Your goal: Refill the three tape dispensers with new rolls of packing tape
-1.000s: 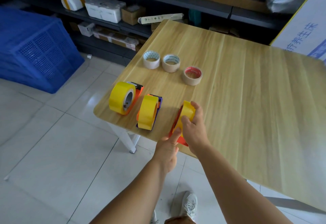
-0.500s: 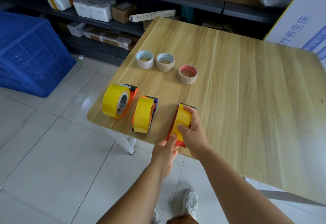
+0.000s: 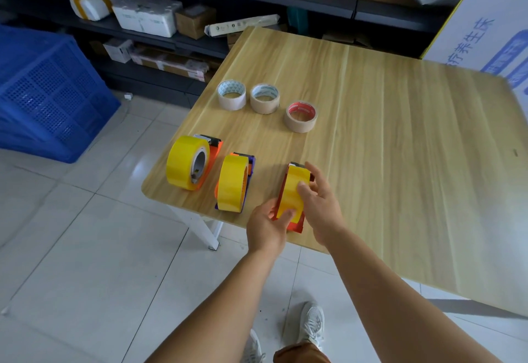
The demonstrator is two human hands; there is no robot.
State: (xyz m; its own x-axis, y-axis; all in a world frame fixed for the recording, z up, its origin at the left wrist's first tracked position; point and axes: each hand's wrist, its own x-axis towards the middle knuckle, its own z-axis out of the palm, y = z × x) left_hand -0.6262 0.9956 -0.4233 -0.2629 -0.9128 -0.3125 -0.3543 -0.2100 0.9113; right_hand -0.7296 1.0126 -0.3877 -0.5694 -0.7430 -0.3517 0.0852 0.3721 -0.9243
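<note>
Three tape dispensers stand along the near left edge of the wooden table point(image 3: 385, 145), each carrying a yellow roll. The left dispenser point(image 3: 191, 162) is orange, the middle dispenser point(image 3: 234, 182) is orange and purple. My right hand point(image 3: 318, 201) grips the yellow roll of the red right dispenser point(image 3: 294, 194) from its right side. My left hand point(image 3: 268, 227) touches that dispenser's near end, fingers on the roll's lower edge. Behind them lie three nearly spent tape cores point(image 3: 267, 98).
A blue plastic crate point(image 3: 43, 94) stands on the tiled floor to the left. Dark shelves point(image 3: 200, 40) with boxes and foam packs run behind the table. A white printed board point(image 3: 485, 28) leans at the right. The table's white leg point(image 3: 207, 231) is below the edge.
My left hand has risen from below the table edge onto the right dispenser's near end. My right hand stayed on its yellow roll, sliding a little down the side.
</note>
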